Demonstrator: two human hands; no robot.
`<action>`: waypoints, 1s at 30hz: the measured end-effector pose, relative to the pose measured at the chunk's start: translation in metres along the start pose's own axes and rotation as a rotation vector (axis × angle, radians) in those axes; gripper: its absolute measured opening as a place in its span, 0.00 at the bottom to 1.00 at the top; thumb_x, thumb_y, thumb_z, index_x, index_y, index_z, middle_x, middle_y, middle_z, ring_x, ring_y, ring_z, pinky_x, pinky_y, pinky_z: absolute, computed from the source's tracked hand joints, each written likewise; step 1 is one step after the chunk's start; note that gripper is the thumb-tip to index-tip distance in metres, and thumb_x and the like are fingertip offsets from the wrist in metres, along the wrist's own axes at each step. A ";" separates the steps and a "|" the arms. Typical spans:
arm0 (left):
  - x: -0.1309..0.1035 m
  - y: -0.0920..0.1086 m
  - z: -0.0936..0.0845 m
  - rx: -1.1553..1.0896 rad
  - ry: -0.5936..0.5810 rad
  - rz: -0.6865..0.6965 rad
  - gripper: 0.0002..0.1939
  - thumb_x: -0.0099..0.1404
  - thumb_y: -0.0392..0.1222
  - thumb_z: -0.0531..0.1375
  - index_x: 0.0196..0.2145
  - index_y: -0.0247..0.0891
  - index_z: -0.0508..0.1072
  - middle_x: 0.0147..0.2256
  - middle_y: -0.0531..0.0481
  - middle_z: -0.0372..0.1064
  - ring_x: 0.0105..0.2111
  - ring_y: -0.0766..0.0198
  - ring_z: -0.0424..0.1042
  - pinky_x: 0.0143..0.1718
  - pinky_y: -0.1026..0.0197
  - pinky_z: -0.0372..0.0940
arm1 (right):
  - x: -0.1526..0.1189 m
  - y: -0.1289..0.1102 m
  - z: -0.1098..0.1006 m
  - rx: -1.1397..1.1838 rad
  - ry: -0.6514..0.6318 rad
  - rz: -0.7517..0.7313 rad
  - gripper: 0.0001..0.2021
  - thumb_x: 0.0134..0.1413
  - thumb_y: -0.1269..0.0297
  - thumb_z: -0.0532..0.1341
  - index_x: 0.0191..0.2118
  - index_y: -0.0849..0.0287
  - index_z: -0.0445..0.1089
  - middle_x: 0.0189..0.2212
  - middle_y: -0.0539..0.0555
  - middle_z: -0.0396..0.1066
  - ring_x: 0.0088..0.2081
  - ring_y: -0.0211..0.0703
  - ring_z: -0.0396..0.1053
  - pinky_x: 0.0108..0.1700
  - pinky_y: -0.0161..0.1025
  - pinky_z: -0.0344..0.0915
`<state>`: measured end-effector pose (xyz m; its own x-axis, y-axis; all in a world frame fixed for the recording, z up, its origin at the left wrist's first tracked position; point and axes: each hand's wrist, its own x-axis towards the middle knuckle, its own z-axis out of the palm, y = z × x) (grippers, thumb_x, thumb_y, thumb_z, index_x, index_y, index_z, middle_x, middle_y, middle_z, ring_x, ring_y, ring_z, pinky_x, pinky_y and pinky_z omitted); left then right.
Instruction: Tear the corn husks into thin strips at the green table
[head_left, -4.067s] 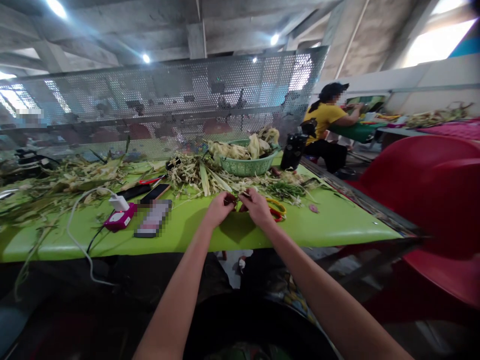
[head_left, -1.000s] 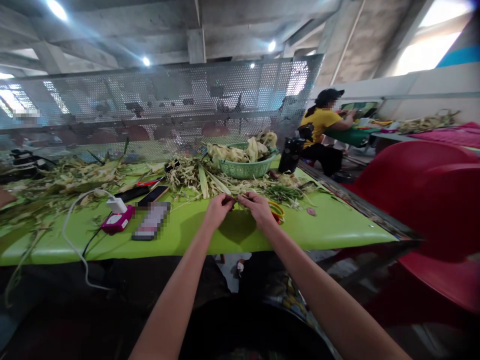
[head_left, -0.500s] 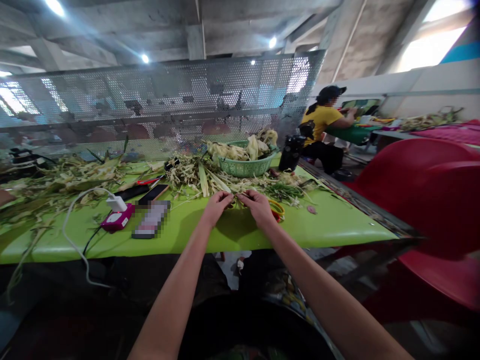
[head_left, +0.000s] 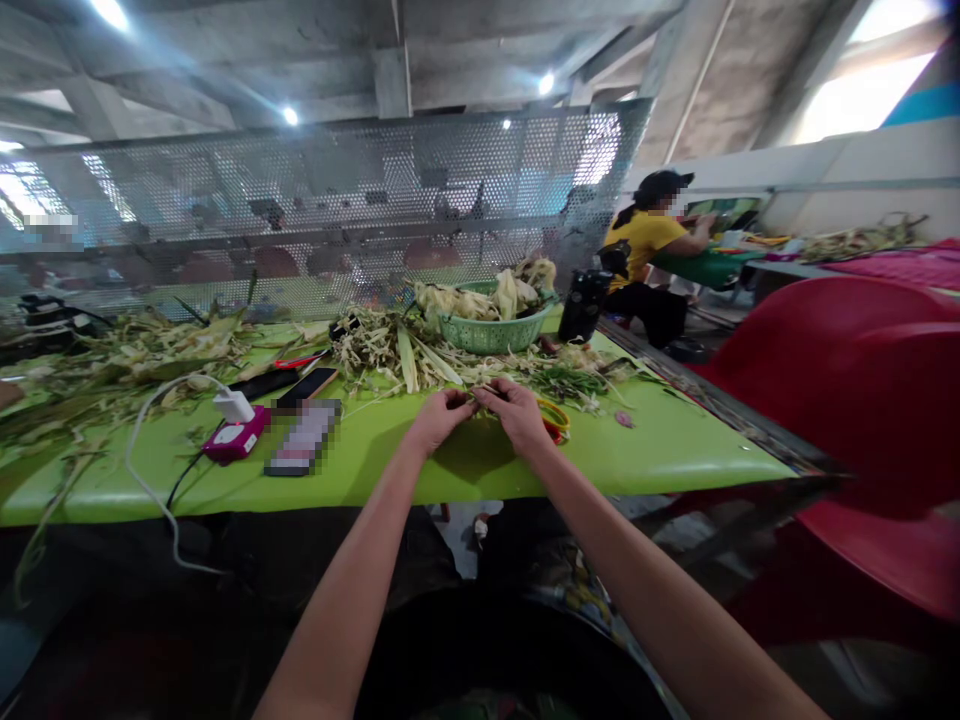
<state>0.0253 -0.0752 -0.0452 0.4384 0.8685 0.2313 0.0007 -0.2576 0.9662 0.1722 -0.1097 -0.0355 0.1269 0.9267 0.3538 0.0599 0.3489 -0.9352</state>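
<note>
My left hand [head_left: 439, 420] and my right hand [head_left: 514, 410] meet above the near part of the green table [head_left: 637, 460]. Both have thumb and fingers pinched together on a small piece of dry plant strip, mostly covered by the fingers; it looks like corn husk. Loose dry husks [head_left: 409, 360] lie just beyond my hands. Behind them stands a green basket [head_left: 495, 335] heaped with pale husks [head_left: 508, 295]. Close by my right hand, a yellow ring-shaped thing [head_left: 553, 415], possibly a tape roll or scissor handle, rests on the table.
To the left are a phone [head_left: 304, 438], a darker phone [head_left: 307, 387] and a purple power socket [head_left: 236, 435] with a white charger and cable. A black cylinder [head_left: 583, 305] stands right of the basket. Red chairs [head_left: 832, 370] and a person in yellow [head_left: 649, 245] are at right.
My left hand has shifted slightly right, so its fingertips now come up against those of my right hand. The right hand stays nearly in place.
</note>
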 end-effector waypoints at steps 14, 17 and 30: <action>0.002 -0.002 0.001 0.168 0.027 0.047 0.07 0.52 0.41 0.61 0.28 0.35 0.67 0.23 0.55 0.64 0.24 0.69 0.61 0.29 0.64 0.56 | 0.001 0.001 -0.001 -0.139 -0.011 -0.080 0.15 0.47 0.52 0.63 0.24 0.58 0.64 0.20 0.46 0.59 0.24 0.37 0.58 0.29 0.35 0.56; 0.001 -0.001 0.000 0.376 0.113 0.124 0.04 0.53 0.38 0.60 0.27 0.36 0.68 0.25 0.53 0.65 0.26 0.67 0.62 0.31 0.63 0.56 | 0.002 0.003 -0.002 -0.201 -0.033 -0.089 0.16 0.47 0.51 0.63 0.23 0.58 0.63 0.19 0.46 0.59 0.24 0.37 0.58 0.29 0.35 0.56; -0.001 0.002 -0.004 -0.057 0.029 -0.016 0.15 0.54 0.48 0.63 0.34 0.34 0.70 0.30 0.50 0.69 0.29 0.67 0.66 0.33 0.64 0.61 | 0.002 0.001 -0.002 -0.093 0.050 -0.040 0.17 0.44 0.48 0.64 0.25 0.58 0.64 0.19 0.45 0.60 0.21 0.35 0.58 0.25 0.34 0.55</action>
<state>0.0215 -0.0745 -0.0432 0.4127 0.8843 0.2184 -0.0443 -0.2200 0.9745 0.1748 -0.1077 -0.0362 0.1720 0.9032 0.3933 0.1573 0.3690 -0.9160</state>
